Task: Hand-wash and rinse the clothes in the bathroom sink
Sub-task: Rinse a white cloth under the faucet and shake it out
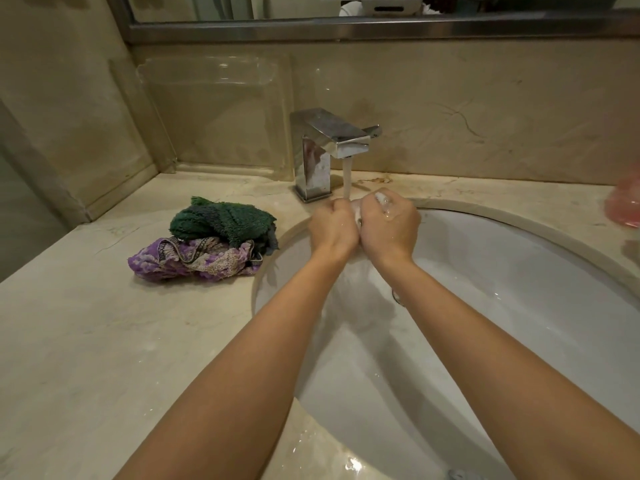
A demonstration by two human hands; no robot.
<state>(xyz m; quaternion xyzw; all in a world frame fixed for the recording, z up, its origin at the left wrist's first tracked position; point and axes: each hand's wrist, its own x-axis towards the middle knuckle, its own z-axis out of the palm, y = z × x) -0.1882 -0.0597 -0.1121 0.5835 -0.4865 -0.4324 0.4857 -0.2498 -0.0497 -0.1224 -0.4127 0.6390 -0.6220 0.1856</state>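
Over the back of the white sink (502,271), my left hand (332,226) and my right hand (389,223) are fisted side by side around a small white cloth (381,198). Only bits of the cloth show between and above my fingers. Water (347,178) runs from the chrome faucet (329,147) onto the cloth and my left knuckles. On the counter left of the sink lie a dark green towel (225,216) and, under it, a purple patterned garment (194,259).
The beige marble counter (104,341) surrounds the sink, with wet patches near the front rim. A pink object (625,202) sits at the right edge of view. A clear plastic holder (214,116) leans on the back wall under the mirror frame (346,29).
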